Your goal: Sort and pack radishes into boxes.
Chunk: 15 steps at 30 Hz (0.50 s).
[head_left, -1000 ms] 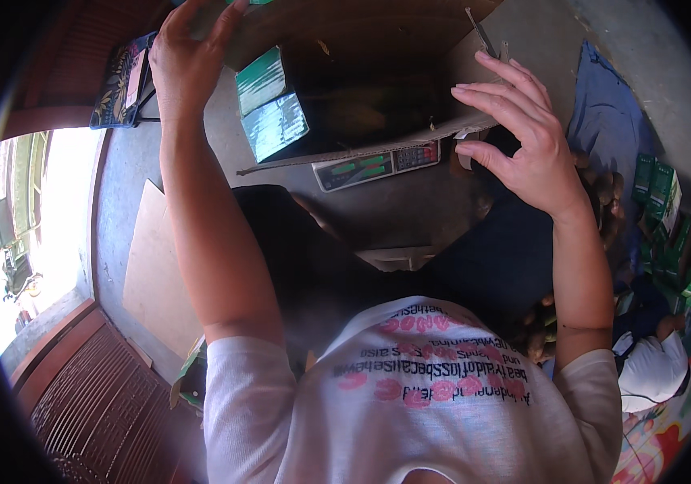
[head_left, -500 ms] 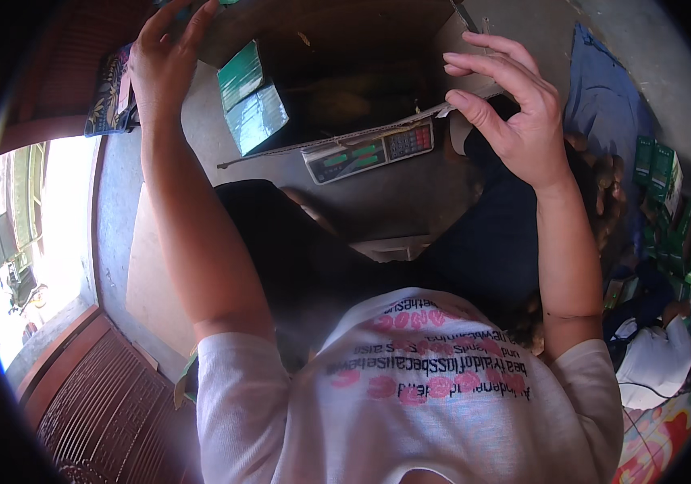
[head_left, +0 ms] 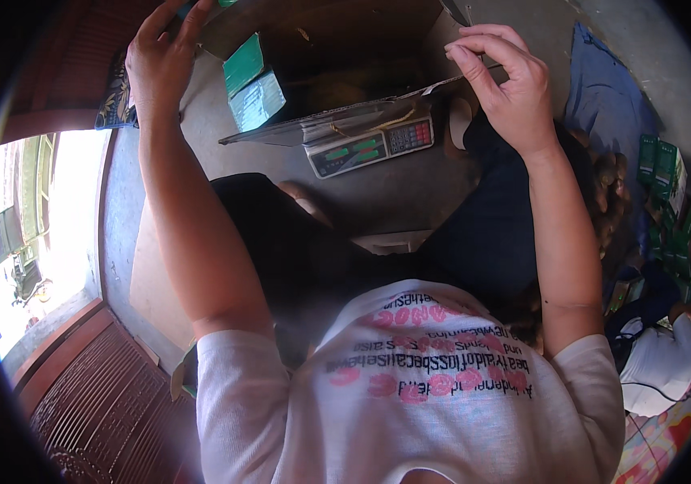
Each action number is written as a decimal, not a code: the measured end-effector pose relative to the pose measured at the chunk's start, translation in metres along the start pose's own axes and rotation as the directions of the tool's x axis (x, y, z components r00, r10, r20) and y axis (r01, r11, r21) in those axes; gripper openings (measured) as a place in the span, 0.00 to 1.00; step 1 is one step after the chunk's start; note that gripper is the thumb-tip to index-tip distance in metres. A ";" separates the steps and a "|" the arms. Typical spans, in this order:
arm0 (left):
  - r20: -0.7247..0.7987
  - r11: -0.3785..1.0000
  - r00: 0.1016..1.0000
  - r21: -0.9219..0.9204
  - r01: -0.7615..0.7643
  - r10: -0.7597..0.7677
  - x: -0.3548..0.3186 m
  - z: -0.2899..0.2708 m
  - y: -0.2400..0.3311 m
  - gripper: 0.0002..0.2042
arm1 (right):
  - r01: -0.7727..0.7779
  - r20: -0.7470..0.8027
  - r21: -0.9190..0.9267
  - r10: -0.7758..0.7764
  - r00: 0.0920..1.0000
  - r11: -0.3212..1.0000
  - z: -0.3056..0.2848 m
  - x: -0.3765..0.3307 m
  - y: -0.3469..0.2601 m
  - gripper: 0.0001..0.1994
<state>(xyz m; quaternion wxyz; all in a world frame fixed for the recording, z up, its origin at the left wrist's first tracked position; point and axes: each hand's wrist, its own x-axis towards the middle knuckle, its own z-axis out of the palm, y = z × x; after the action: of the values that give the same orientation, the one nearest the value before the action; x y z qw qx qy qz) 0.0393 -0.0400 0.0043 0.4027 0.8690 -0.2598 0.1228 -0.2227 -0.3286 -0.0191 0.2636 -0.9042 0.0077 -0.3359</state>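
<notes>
My left hand point(head_left: 158, 77) is raised at the upper left, with its fingertips cut off by the top edge. Something green point(head_left: 226, 2) shows beside its fingers; its kind is unclear. My right hand point(head_left: 513, 93) is up at the upper right. Its thumb and index finger come together in a pinch by the corner of an open cardboard box point(head_left: 378, 109), and what they hold, if anything, is too small to tell. Inside that box, at its left, lie a green packet point(head_left: 244, 63) and a shiny pale one point(head_left: 257, 101). The rest of its inside is dark.
A digital scale point(head_left: 370, 152) with a keypad stands against the box's near side, between my knees. To the right lie blue cloth point(head_left: 603, 89) and several green packages point(head_left: 664, 173). Another person point(head_left: 658, 363) sits at the lower right. A wooden lattice panel point(head_left: 104, 395) fills the lower left.
My right hand has gone slightly up and left, its spread fingers closing into a pinch. The box's near edge has shifted up, uncovering more of the scale. My left hand has moved slightly.
</notes>
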 end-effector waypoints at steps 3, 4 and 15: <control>-0.011 1.000 1.000 0.013 -0.012 0.013 -0.007 0.001 0.008 0.19 | -0.080 0.003 0.017 0.080 0.997 0.997 -0.010 -0.005 -0.002 0.04; -0.021 1.000 1.000 0.011 -0.018 0.019 -0.011 -0.003 0.011 0.19 | -0.071 -0.003 0.021 0.071 0.997 0.997 -0.012 -0.004 -0.004 0.04; 0.009 0.989 1.000 0.145 -0.031 0.030 -0.025 -0.010 0.017 0.18 | -0.143 -0.016 0.052 0.144 0.989 0.988 -0.028 -0.016 0.001 0.07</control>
<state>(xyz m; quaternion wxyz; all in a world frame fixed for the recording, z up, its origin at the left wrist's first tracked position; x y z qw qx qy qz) 0.0089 -0.0327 0.0117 0.3358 0.8923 -0.2647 0.1448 -0.2522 -0.3397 -0.0114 0.3097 -0.8910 0.0668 -0.3251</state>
